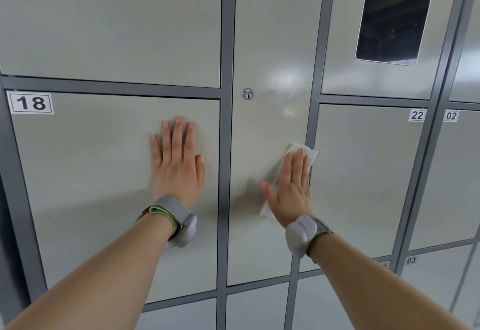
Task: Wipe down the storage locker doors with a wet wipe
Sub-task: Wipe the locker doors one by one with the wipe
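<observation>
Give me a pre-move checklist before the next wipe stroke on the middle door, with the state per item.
1. Wet wipe pinned under the right hand, flat on the keyed door: ok.
2. Right hand's fingers straight, pressing the wipe rather than bunching it: ok.
3. Left hand flat on door 18, off the keyed door: ok.
4. Lock above the wipe and apart from it: ok, though an upward stroke would likely meet it.
5. Wipe still wet enough: cannot tell.
6. Door 22 already wiped: cannot tell.
</observation>
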Motion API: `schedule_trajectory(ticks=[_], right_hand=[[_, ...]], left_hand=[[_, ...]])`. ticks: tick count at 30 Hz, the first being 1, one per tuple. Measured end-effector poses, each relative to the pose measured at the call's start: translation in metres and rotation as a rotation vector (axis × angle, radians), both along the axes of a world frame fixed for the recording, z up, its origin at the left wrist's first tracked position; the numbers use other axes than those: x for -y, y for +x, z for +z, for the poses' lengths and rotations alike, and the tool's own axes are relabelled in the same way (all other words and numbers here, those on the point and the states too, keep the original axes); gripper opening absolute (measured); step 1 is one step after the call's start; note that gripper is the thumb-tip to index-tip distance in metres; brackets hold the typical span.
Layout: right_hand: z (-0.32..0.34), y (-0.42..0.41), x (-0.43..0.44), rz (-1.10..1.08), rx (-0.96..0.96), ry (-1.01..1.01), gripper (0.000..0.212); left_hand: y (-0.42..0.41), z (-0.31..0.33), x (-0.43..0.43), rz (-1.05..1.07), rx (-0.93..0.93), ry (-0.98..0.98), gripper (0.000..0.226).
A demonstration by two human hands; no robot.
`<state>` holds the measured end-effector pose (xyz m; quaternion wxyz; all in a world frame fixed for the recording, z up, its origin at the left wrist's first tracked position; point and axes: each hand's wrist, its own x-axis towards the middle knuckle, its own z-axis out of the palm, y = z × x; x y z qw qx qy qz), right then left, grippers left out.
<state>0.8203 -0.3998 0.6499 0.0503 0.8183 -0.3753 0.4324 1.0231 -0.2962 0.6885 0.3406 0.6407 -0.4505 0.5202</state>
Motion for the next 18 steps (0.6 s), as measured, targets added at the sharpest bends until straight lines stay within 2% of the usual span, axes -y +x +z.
schedule_trajectory(ticks=[5,14,18], right_hand=[[0.043,0.007,-0.002,-0.009,0.087,-0.008,0.100],[-0.018,0.001,-0.012,-0.042,-0.086,0.103,0.106],[-0.005,0.002,-0.017,-0.021,-0.057,0.166,0.114]], left_hand=[[-0.001,0.000,-0.002,-0.011,-0.003,0.019,0.062],[-0.001,-0.004,-0.006,-0.020,-0.021,0.062,0.062],[0.001,-0.008,-0.011,-0.031,0.006,0.089,0.061]])
